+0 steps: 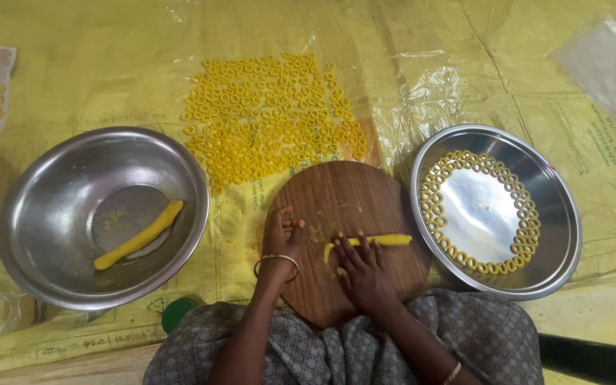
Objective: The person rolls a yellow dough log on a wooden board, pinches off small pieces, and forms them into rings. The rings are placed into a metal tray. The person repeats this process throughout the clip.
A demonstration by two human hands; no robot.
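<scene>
Right hand (365, 274) presses dough rope (376, 241) on board (336, 196).

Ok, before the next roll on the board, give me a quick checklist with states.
1. Dough strip lying on the wooden board: ok.
2. Right hand fingers flat on the strip: ok.
3. Left hand on the board: ok; what it holds: cannot tell.
4. Spare dough roll waiting in the left bowl: ok.
5. Room for rings on the right plate, centre bare: ok.
6. Strip even in thickness: cannot tell, partly hidden.

Yellow plastic sheet (465, 64) under two steel bowls, wooden board (336, 192), dough rings (272, 114).
</scene>
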